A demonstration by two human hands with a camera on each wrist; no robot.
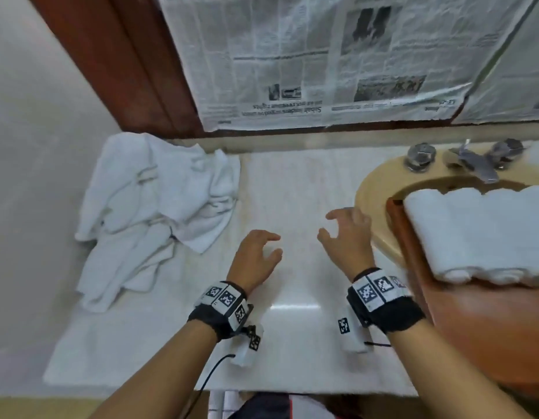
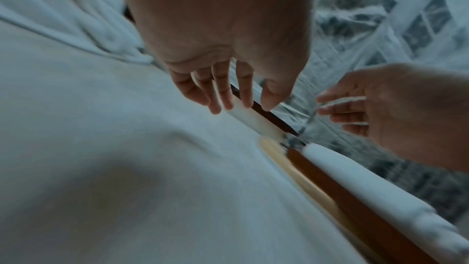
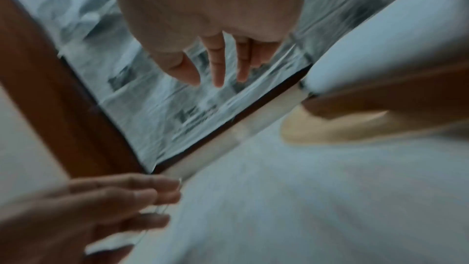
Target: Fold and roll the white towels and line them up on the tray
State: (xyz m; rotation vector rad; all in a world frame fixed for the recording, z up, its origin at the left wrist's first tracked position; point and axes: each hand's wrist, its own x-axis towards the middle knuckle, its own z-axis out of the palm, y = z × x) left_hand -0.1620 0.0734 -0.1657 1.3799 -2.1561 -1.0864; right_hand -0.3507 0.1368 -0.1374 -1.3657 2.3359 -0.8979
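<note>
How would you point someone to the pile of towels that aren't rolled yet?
Start at the counter under the newspaper-covered mirror. Go to its far left end, by the wall, opposite the sink. The loose towels lie there crumpled and spread out, unlike the neat rolled towels on the tray.

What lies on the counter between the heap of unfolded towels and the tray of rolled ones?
Only bare counter and both empty hands, left hand and right hand, above it, between the heap and the tray; the head view shows it.
</note>
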